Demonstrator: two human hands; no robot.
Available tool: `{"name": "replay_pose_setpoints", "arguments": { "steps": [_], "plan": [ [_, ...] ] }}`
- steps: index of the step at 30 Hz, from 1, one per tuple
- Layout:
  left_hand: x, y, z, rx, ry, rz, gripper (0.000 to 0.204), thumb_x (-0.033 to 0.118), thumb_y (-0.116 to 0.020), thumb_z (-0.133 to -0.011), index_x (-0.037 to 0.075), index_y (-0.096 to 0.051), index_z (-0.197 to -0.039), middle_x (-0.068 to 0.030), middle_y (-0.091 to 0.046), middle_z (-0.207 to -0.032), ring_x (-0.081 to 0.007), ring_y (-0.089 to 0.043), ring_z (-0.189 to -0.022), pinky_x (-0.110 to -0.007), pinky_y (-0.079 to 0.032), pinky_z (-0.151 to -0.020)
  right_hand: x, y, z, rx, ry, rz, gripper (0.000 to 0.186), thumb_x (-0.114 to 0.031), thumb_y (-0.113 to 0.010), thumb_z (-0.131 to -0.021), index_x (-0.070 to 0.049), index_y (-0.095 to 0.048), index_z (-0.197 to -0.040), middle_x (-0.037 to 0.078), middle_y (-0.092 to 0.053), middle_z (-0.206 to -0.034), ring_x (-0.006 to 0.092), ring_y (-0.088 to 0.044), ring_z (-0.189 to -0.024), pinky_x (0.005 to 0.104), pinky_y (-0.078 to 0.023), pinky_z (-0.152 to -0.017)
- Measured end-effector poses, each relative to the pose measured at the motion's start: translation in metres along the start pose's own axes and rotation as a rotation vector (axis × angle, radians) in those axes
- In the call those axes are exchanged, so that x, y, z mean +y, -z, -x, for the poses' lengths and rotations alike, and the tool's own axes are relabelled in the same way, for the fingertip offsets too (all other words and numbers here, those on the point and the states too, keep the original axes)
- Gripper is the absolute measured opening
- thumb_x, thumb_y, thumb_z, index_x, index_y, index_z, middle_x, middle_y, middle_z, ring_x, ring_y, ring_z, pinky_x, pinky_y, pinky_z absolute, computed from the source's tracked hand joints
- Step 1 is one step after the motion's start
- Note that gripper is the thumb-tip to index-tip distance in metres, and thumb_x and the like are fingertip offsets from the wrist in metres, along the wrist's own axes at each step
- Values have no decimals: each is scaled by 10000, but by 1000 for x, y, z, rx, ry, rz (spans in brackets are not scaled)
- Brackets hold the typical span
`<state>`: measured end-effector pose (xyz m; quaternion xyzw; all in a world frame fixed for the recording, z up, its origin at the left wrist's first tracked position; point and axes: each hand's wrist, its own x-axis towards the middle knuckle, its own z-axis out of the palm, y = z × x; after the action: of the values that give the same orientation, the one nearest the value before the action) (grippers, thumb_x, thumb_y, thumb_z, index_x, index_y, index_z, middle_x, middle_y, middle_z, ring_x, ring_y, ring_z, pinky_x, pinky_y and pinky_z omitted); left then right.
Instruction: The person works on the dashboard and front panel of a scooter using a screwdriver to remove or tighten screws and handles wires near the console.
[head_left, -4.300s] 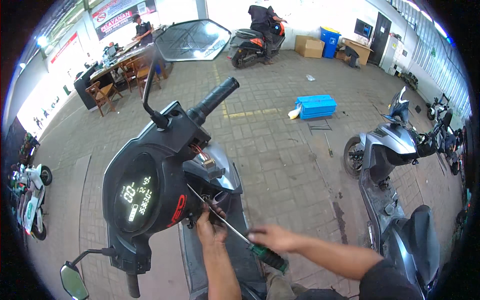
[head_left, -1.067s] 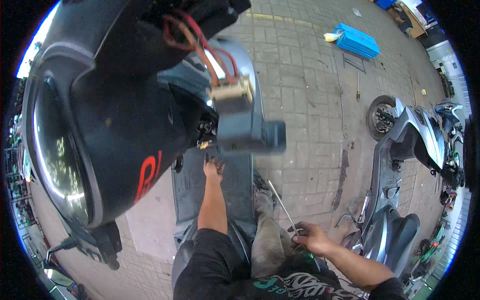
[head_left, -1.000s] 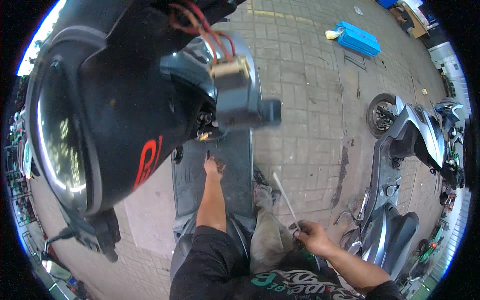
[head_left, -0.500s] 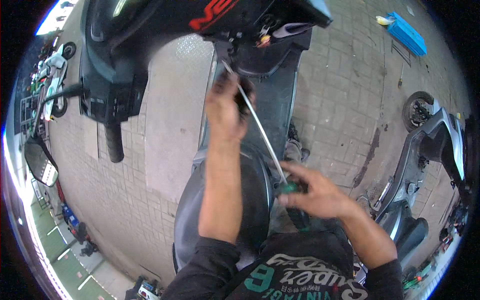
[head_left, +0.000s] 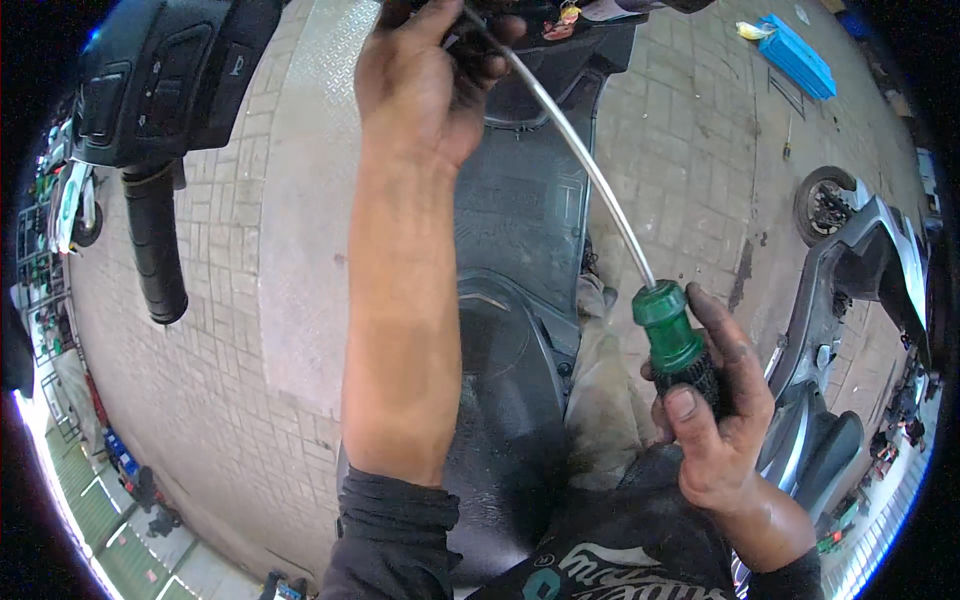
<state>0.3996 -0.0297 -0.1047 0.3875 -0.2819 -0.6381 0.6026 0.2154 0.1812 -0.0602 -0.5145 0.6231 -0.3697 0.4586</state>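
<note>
My right hand (head_left: 722, 400) is wrapped round the green and black handle of a long screwdriver (head_left: 600, 185), with its thumb on the dark grip. The bright shaft slants up and left to my left hand (head_left: 425, 85). That hand is closed at the top edge of the picture, its fingers curled about a dark thing I cannot make out, where the shaft's tip end is hidden. Below my left hand lies the scooter's dark footboard (head_left: 525, 205). My left forearm crosses over the black seat (head_left: 505, 430).
The scooter's handlebar grip (head_left: 155, 245) hangs at the upper left. Another scooter (head_left: 840, 290) stands at the right, near a loose-looking wheel. A blue box (head_left: 797, 58) lies on the paving at the far right, with a thin tool (head_left: 788, 135) beside it. More motorcycles line the left.
The view has shifted closer. My left hand now sits at the top edge, while my right hand has moved rightward with the screwdriver, whose handle shows more plainly. The handlebar appears larger and further left.
</note>
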Motion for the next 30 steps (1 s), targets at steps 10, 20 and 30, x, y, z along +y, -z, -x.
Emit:
{"name": "replay_pose_setpoints", "arguments": {
  "steps": [10,20,30],
  "plan": [
    [-8,-23,-1,69,-68,109,280,156,-548,-850,37,-491,-1097,-83,-645,-819,-140,-595,-584,-199,-397,-398,-1,9,6,68,3,192,674,-314,-658,-767,47,-374,-1260,160,-581,-925,61,-473,-529,155,-332,-409],
    [-5,-33,1,207,-16,93,247,172,-578,-833,4,-524,-1005,-100,-640,-793,-143,-608,-593,-195,-393,-371,-13,17,5,61,-125,140,709,-359,-662,-747,38,-376,-1259,164,-580,-884,93,-518,-555,174,-366,-404],
    [-7,-38,5,165,-142,163,201,151,-585,-823,10,-545,-960,-103,-623,-788,-152,-604,-629,-189,-439,-466,-45,28,-19,117,-379,-274,723,-378,-674,-700,50,-421,-1224,180,-601,-805,107,-483,-459,205,-353,-398]
  ]
}}
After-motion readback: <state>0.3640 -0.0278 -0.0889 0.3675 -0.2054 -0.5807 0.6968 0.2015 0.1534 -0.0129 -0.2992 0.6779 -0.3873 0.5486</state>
